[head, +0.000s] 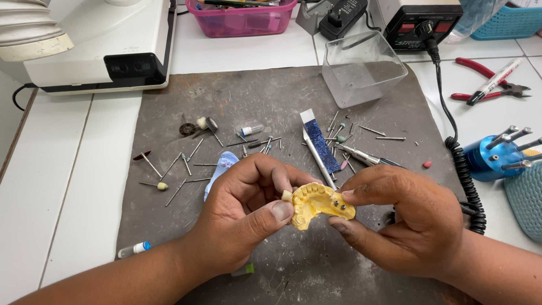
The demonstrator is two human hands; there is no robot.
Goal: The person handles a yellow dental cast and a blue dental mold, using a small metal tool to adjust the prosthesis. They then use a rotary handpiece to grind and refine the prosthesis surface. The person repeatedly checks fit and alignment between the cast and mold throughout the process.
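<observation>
A yellow plaster dental model [317,204] is held above a grey mat [271,107] between both hands. My left hand [243,212] pinches its left end with thumb and fingers, and a small whitish tooth piece [287,195] sits at the fingertips there. My right hand [403,217] grips the model's right end, where small dark metal posts stick out of the arch. Both hands hover over the front middle of the mat.
Several loose burs and polishing points [186,164] lie scattered on the mat, with a metal knife and blue strip [319,144]. A clear plastic tub [364,68] stands at the back. Red pliers and a marker [491,85] and a blue bur holder [491,158] are at the right. A coiled black cable [466,175] runs along the mat's right edge.
</observation>
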